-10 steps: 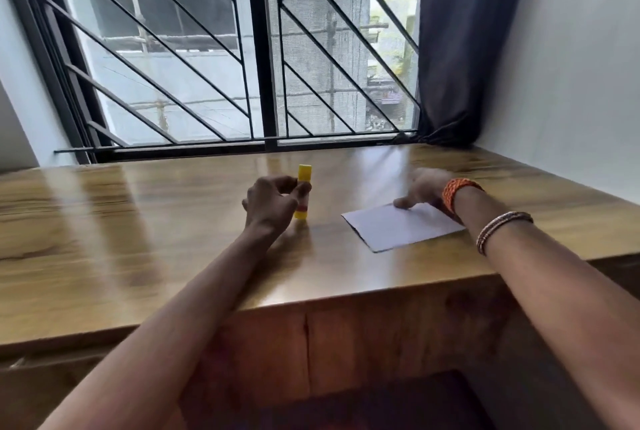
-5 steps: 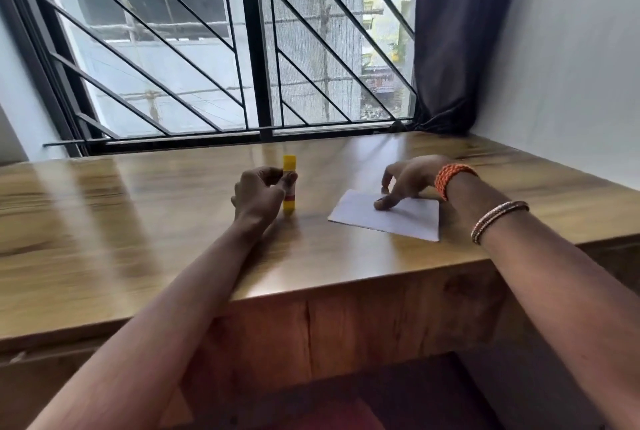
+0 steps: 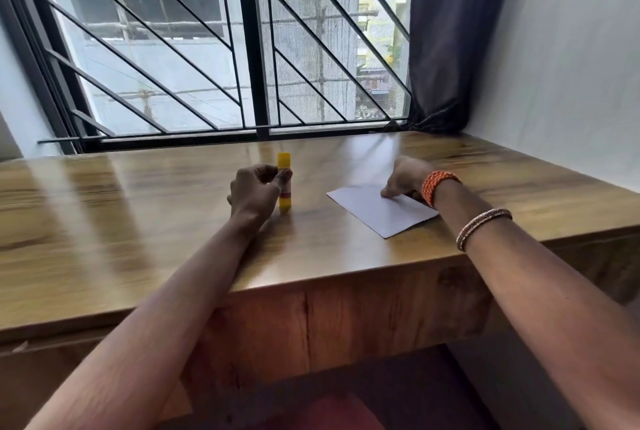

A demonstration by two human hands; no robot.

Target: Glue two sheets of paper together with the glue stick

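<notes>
Wood desk point(image 3: 138, 221) under a barred window point(image 3: 221, 48), dark curtain point(image 3: 446, 31) at the far right corner, white wall point(image 3: 571, 48) on the right. Glue stick point(image 3: 284, 183) stands upright mid-desk, cap on, base on the wood; left hand point(image 3: 254, 192) wraps it, thumb and fingers pinching the barrel below the cap. Paper point(image 3: 381, 209) lies flat to the right of the stick, well apart from it, skewed, its near corner close to the desk's front edge; one sheet or two, cannot tell. Right hand point(image 3: 405, 178) rests on the paper's far edge, fingers curled, fingertips pressing down on the sheet. Orange band point(image 3: 437, 183) and bangles point(image 3: 481, 227) on the right wrist. Bare wood left of the stick and behind both hands up to the sill.
</notes>
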